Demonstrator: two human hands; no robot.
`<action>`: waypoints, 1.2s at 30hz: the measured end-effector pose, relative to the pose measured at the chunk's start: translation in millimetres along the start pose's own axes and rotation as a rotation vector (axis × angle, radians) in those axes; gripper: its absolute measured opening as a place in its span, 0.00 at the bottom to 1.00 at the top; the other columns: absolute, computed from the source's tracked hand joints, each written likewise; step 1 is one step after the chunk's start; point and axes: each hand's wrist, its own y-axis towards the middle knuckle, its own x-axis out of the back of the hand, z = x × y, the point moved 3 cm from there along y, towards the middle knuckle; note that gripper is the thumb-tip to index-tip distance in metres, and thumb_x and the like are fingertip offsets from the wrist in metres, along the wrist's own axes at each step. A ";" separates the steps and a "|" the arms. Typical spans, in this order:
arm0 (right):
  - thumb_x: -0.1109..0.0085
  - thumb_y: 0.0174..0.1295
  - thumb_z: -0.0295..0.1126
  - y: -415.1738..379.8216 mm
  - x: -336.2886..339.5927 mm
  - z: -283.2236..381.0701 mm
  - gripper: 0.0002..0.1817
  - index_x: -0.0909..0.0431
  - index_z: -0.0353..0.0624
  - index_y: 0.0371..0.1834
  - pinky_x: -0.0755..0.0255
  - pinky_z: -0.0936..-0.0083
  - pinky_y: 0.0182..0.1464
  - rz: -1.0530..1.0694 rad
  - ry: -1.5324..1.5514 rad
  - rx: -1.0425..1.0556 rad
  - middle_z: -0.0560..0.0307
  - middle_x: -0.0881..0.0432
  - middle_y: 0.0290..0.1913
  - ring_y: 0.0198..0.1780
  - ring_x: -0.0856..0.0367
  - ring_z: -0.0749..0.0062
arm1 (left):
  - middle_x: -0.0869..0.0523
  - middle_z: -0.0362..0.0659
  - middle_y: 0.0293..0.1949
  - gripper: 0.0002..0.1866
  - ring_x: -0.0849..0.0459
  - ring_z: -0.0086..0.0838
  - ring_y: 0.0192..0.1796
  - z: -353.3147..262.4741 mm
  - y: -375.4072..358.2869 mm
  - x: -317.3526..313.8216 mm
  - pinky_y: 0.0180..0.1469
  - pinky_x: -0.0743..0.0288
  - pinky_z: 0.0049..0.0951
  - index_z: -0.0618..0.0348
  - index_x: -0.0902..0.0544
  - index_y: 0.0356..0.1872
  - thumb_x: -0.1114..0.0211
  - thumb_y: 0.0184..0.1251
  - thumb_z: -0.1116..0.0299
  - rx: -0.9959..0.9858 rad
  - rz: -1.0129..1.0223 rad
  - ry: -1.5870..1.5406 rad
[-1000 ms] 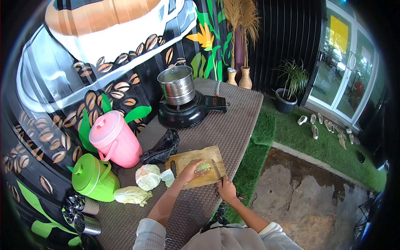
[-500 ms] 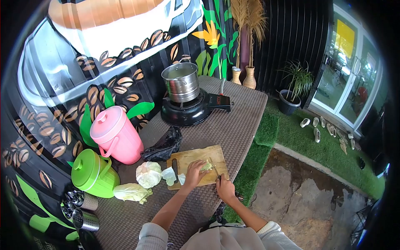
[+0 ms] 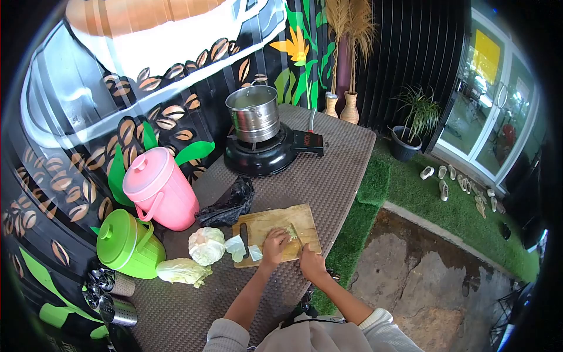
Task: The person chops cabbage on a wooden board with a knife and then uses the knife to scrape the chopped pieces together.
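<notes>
On the wooden cutting board (image 3: 272, 220), my left hand (image 3: 274, 247) has its fingers curled over a small pile of pale green chopped vegetable (image 3: 291, 234), mostly covered by the fingers. My right hand (image 3: 312, 263) grips a knife (image 3: 297, 234), whose blade lies against the right side of that pile. Left of the board are a small clear plastic piece (image 3: 236, 247), a round pale cabbage-like head in wrapping (image 3: 206, 245) and a long pale leafy cabbage (image 3: 183, 272).
A steel pot (image 3: 253, 114) sits on a black portable stove (image 3: 261, 154) at the far end of the table (image 3: 328, 170). A black plastic bag (image 3: 227, 203), a pink lidded jug (image 3: 162, 190), a green lidded jug (image 3: 130, 245) and steel utensil holders (image 3: 119, 310) stand along the wall side.
My left fingers have drawn in and cover more of the chopped vegetable. The knife stays beside the pile with its blade slightly shifted. The whole view has moved a little.
</notes>
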 end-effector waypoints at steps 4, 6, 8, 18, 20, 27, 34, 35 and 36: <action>0.51 0.66 0.34 -2.5 4.3 6.6 0.15 0.37 0.34 0.48 0.20 0.56 0.33 0.009 -0.053 0.006 0.37 0.17 0.29 0.33 0.15 0.44 | 0.13 0.51 0.43 0.08 0.18 0.43 0.52 -0.6 0.0 -1.2 0.59 0.27 0.39 0.64 0.13 0.36 0.32 0.58 0.73 0.026 -0.012 -0.033; 0.51 0.66 0.33 -3.8 -0.6 9.1 0.15 0.37 0.35 0.49 0.19 0.57 0.34 0.016 -0.069 -0.014 0.37 0.17 0.30 0.33 0.14 0.46 | 0.13 0.51 0.43 0.08 0.18 0.44 0.51 -1.9 -0.3 0.4 0.61 0.29 0.40 0.64 0.13 0.36 0.33 0.58 0.72 0.043 -0.017 -0.059; 0.49 0.64 0.32 -0.3 -14.0 4.3 0.17 0.36 0.34 0.52 0.19 0.58 0.34 0.059 -0.076 -0.069 0.39 0.16 0.30 0.34 0.13 0.49 | 0.13 0.51 0.43 0.08 0.18 0.44 0.52 -3.5 0.9 3.3 0.61 0.29 0.40 0.65 0.13 0.36 0.33 0.59 0.72 0.030 -0.012 -0.053; 0.48 0.62 0.29 16.3 -6.5 11.1 0.12 0.34 0.38 0.46 0.19 0.58 0.36 -0.007 -0.279 0.169 0.42 0.15 0.31 0.36 0.13 0.51 | 0.14 0.52 0.43 0.09 0.19 0.45 0.52 -0.2 -2.7 -1.4 0.62 0.29 0.41 0.65 0.14 0.37 0.34 0.61 0.70 -0.003 0.001 -0.007; 0.47 0.61 0.31 6.4 -14.6 12.3 0.13 0.34 0.37 0.46 0.19 0.58 0.37 0.000 -0.055 -0.106 0.40 0.16 0.32 0.36 0.13 0.51 | 0.14 0.52 0.43 0.09 0.19 0.45 0.52 -1.4 -3.2 -0.9 0.62 0.29 0.40 0.66 0.14 0.37 0.34 0.61 0.71 0.016 -0.008 -0.035; 0.49 0.64 0.33 21.5 8.0 12.8 0.12 0.35 0.37 0.45 0.19 0.58 0.34 -0.009 -0.090 0.047 0.41 0.16 0.30 0.33 0.14 0.48 | 0.14 0.52 0.44 0.09 0.19 0.46 0.52 -1.7 -2.9 0.5 0.61 0.29 0.41 0.66 0.14 0.37 0.34 0.61 0.71 -0.016 -0.001 -0.032; 0.49 0.64 0.34 5.7 -5.7 17.1 0.15 0.35 0.36 0.48 0.19 0.58 0.38 0.063 -0.019 -0.129 0.39 0.16 0.34 0.37 0.14 0.47 | 0.14 0.52 0.43 0.08 0.19 0.44 0.54 0.0 -1.4 -0.4 0.61 0.29 0.39 0.65 0.14 0.38 0.36 0.61 0.72 0.021 -0.002 -0.051; 0.49 0.64 0.33 8.2 -6.8 14.9 0.16 0.36 0.35 0.49 0.19 0.58 0.39 0.057 -0.012 -0.107 0.37 0.16 0.35 0.38 0.14 0.44 | 0.14 0.52 0.43 0.08 0.19 0.45 0.53 0.0 -1.4 -0.7 0.61 0.28 0.39 0.65 0.14 0.38 0.36 0.61 0.72 0.013 0.003 -0.041; 0.49 0.64 0.33 11.4 -4.3 13.0 0.16 0.36 0.35 0.49 0.19 0.58 0.39 0.063 -0.009 -0.110 0.37 0.16 0.35 0.38 0.14 0.44 | 0.14 0.52 0.43 0.08 0.19 0.45 0.53 -1.2 -3.1 0.0 0.61 0.28 0.39 0.64 0.14 0.37 0.36 0.61 0.72 0.003 0.012 -0.031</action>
